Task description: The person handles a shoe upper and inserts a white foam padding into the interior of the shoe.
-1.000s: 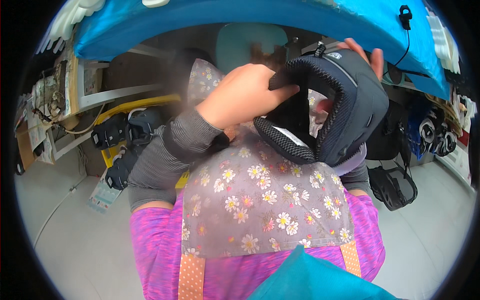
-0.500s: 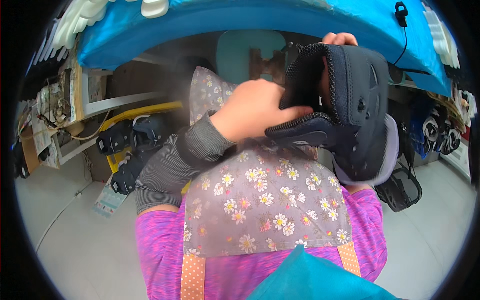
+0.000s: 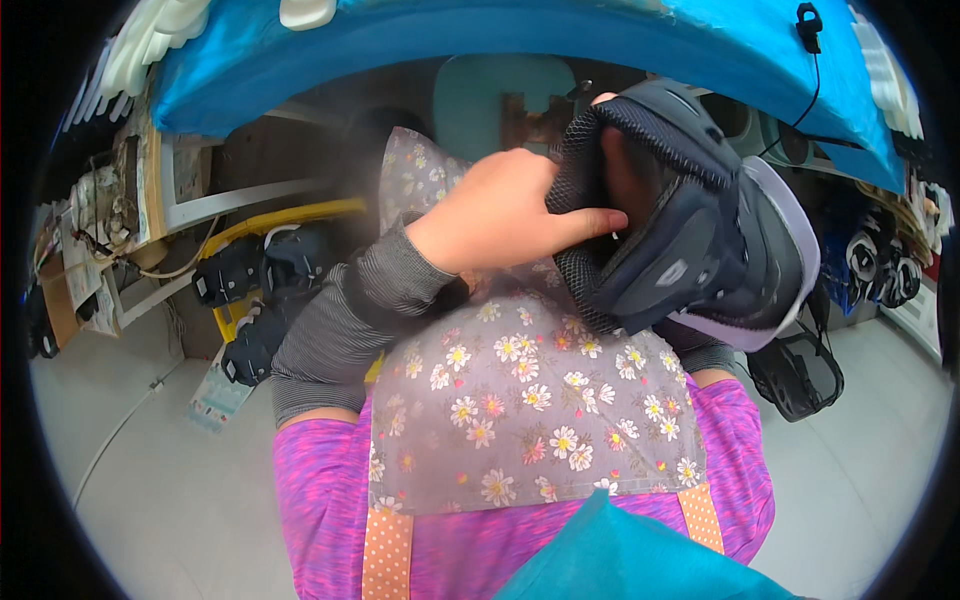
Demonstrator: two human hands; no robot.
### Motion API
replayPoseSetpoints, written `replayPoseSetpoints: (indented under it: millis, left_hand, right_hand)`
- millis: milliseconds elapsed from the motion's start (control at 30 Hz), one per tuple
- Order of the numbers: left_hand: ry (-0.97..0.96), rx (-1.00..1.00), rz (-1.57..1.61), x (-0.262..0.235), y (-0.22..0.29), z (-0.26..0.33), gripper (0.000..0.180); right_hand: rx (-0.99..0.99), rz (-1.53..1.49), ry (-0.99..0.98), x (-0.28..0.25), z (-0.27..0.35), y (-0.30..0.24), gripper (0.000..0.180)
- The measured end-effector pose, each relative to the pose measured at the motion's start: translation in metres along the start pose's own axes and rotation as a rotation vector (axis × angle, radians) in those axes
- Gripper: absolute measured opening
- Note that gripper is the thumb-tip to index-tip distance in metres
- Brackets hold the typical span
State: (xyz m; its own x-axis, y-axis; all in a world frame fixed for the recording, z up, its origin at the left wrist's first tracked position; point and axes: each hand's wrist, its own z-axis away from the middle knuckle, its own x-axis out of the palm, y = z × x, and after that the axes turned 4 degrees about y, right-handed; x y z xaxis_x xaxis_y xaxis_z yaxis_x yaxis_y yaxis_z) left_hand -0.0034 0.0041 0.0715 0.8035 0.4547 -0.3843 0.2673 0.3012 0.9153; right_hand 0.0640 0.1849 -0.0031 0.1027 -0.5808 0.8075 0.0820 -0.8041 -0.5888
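A flat paper sheet or card (image 3: 217, 397), pale blue and white with small coloured print, lies on the grey floor at the lower left, just below the black shoes under the table. Its kind cannot be told more closely. No screens or signs show.

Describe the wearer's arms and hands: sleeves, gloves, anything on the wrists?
The left hand is bare: no glove, ring or watch visible. Its forearm wears a snug grey sleeve with fine horizontal ribbing, ending in a cuff at the wrist. The right hand is almost hidden; only a fingertip shows. A bit of matching grey cuff peeks out lower right. No cables or markings.
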Motion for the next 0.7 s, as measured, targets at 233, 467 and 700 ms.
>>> replayPoseSetpoints:
  millis: [233,467,700]
  left_hand:
    - [0.138,0.214,-0.112,-0.008,-0.001,-0.002,0.021]
    - [0.019,0.271,-0.154,-0.002,-0.021,0.003,0.023]
    - [0.069,-0.094,-0.238,-0.009,-0.017,0.007,0.025]
  right_hand:
    - [0.048,-0.025,-0.042,0.005,-0.004,-0.016,0.020]
    - [0.166,0.141,0.060,-0.026,0.011,0.008,0.030]
    - [-0.488,0.736,0.515,0.031,0.016,-0.004,0.035]
